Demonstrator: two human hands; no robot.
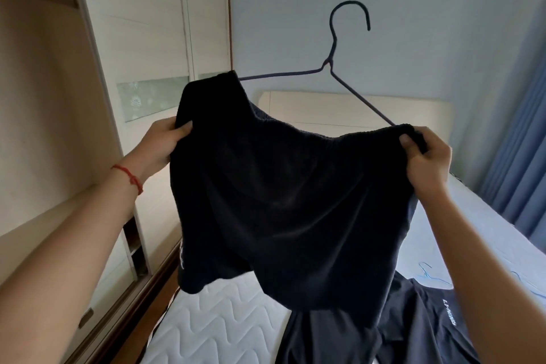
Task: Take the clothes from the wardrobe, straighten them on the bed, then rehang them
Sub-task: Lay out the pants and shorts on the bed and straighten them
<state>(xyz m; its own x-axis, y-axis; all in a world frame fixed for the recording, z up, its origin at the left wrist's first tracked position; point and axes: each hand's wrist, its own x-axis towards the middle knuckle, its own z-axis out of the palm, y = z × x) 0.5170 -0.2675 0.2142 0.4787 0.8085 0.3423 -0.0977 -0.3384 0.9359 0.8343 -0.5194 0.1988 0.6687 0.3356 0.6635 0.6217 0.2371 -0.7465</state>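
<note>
- Count, left to right: one wardrobe (44, 91), one left hand (159, 145), one pair of dark shorts (289, 201), one dark wire hanger (334, 68), one right hand (428, 162), one dark garment (413, 322) lying on the bed (212, 325), and light blue hangers (428, 275) on the bed at far right — their number cannot be told.
- Wardrobe: open section at far left shows bare pale shelving; sliding panels beside it are shut.
- Left hand: thumb and fingers (184, 130) pinch the left end of the shorts' waistband. A red string bracelet (130, 179) sits on that wrist.
- Shorts: held up in the air above the bed, spread between the two hands. Fabric very dark, near black, waistband gathered and elastic; pale printed lettering runs along the lower left leg edge, too small to read.
- Hanger: threaded into the waistband, left shoulder hidden inside the cloth, hook up and tilted right.
- Right hand: fingers (406, 140) curled over the right end of the waistband, gripping it.
- Bed: quilted white mattress; the lying garment — dark grey — carries white lettering.
</note>
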